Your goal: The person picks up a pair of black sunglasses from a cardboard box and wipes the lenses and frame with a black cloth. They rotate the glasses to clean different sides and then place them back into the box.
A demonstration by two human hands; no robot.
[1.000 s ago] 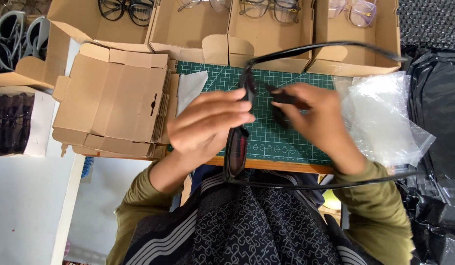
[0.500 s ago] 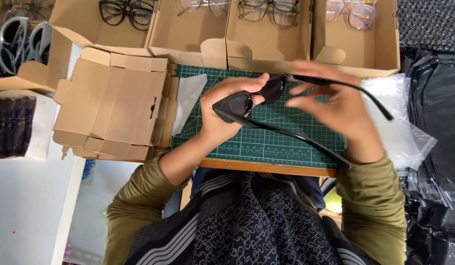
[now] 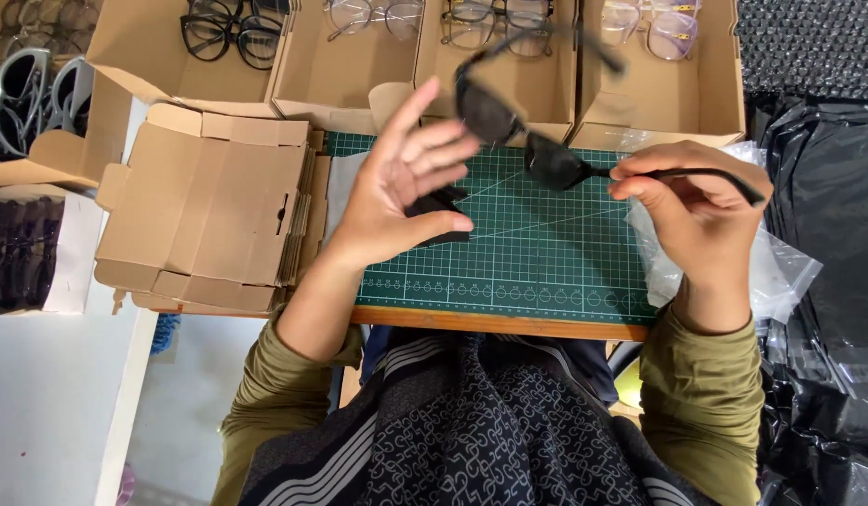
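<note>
The right hand [image 3: 696,211] pinches one thin arm of a pair of dark black plastic sunglasses [image 3: 532,141] and holds them up over the green cutting mat with white lines [image 3: 546,253]. The left hand [image 3: 406,192] is open, fingers spread, with a small black cloth [image 3: 440,211] lying on its palm under the thumb. Flat brown cardboard boxes [image 3: 209,215] lie left of the mat. Crinkly clear plastic bags [image 3: 780,272] sit under the right hand.

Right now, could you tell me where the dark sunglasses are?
The dark sunglasses are raised over the green cutting mat, held by one temple in the right hand.
</note>
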